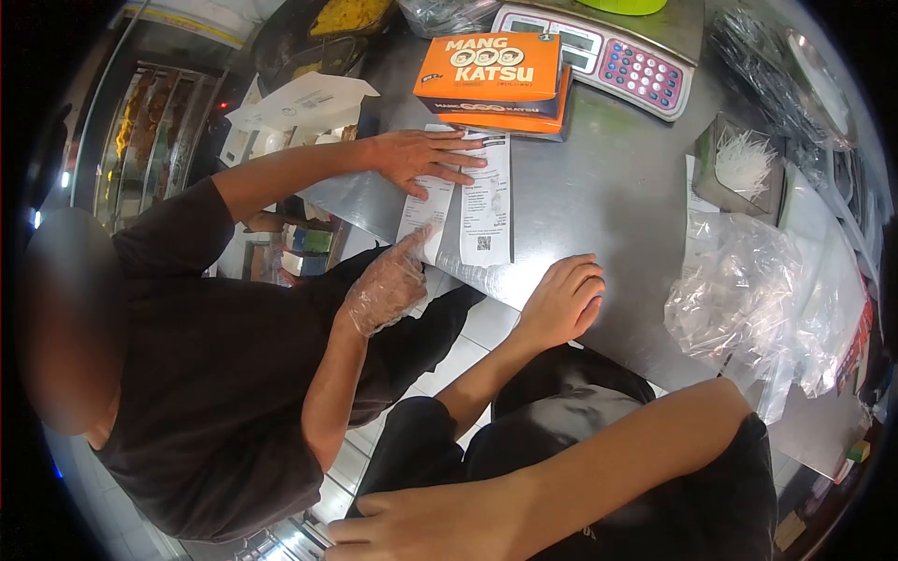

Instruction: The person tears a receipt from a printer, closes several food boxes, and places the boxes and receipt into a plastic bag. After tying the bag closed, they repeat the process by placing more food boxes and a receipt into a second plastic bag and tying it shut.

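Resting on the edge of the metal table [617, 309] is my left hand [566, 299], its fingers curled together with nothing visible in them. My right hand [412, 525] reaches across to the lower left, fingers apart and holding nothing visible; the frame's bottom edge cuts off part of it. Two printed receipts lie side by side ahead of my left hand: a left receipt [426, 210] and a right receipt [486, 201] with a QR code. A co-worker's bare hand [426, 159] presses on them, while that person's plastic-gloved hand [388, 285] points at the left receipt.
Orange "Mang Katsu" boxes [491, 75] are stacked behind the receipts, beside a digital scale [636, 70]. To the right are a container of white sticks [744, 164] and crumpled clear plastic bags [739, 280]. The co-worker [215, 374] stands close on my left, near an open white carton [295, 107].
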The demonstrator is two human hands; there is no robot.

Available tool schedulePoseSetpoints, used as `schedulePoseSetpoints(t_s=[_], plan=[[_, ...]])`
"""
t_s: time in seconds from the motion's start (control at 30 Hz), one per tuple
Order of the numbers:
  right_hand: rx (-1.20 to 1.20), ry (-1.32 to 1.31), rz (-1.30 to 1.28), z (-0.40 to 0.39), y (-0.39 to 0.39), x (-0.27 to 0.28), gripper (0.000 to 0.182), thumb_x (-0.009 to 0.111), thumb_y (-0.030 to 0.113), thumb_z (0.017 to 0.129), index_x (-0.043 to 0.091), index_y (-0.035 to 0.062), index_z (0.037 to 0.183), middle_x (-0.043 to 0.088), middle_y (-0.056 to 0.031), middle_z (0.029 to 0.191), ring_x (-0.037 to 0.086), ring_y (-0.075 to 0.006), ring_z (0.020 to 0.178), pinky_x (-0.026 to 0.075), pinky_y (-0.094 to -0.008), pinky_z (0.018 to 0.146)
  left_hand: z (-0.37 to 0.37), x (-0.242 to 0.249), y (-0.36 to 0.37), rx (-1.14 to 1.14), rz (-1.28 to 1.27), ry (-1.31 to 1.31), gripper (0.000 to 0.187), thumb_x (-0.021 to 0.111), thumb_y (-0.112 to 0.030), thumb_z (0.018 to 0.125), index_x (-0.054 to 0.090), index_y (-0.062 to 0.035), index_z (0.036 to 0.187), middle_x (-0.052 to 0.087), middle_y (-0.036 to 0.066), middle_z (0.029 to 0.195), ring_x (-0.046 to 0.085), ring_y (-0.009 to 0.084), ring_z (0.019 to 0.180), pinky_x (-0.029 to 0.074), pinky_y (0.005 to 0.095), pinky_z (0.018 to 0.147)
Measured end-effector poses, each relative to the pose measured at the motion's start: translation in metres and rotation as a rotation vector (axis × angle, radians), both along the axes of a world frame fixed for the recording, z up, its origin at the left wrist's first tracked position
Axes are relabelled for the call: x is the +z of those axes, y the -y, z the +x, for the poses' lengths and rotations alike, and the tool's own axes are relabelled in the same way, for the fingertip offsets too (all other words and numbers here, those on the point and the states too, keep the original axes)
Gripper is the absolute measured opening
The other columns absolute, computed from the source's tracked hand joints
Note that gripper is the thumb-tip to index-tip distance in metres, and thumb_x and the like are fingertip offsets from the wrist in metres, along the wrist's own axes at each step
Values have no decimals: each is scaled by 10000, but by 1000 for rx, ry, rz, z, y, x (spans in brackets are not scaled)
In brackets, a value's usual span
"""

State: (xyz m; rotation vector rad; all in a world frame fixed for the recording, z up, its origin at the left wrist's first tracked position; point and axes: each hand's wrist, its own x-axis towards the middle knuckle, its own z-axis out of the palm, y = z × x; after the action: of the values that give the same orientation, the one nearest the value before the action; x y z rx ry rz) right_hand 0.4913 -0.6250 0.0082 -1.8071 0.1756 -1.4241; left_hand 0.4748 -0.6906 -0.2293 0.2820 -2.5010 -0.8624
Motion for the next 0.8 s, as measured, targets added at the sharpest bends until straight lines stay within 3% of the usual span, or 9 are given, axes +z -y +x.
schedulePoseSetpoints(t_s=[0.1, 0.3, 0.8], plan=[[-4, 22, -104, -1, 4, -4, 276, 560, 136, 783, 707, 146, 1016, 584, -102, 1039, 550, -260, 948, 475, -335, 785, 0, -1, 0, 4, -7, -3, 182, 649, -84, 761, 565, -69, 922, 560, 89, 1075, 523, 306, 1140, 425, 423, 913], [135, -39, -41, -8, 10, -8, 266, 530, 117, 788, 704, 141, 989, 594, -63, 965, 537, -224, 943, 471, -320, 765, 0, -2, 0, 3, -6, -10, 184, 651, -83, 755, 564, -71, 917, 562, 89, 1076, 522, 306, 1143, 423, 424, 916], [68, -45, -54, -3, 7, -14, 246, 532, 135, 775, 696, 139, 958, 599, -27, 930, 538, -208, 969, 471, -342, 780, 1, -3, 1, 0, -12, -35, 190, 660, -68, 743, 566, -60, 907, 564, 93, 1076, 531, 312, 1130, 438, 423, 905]])
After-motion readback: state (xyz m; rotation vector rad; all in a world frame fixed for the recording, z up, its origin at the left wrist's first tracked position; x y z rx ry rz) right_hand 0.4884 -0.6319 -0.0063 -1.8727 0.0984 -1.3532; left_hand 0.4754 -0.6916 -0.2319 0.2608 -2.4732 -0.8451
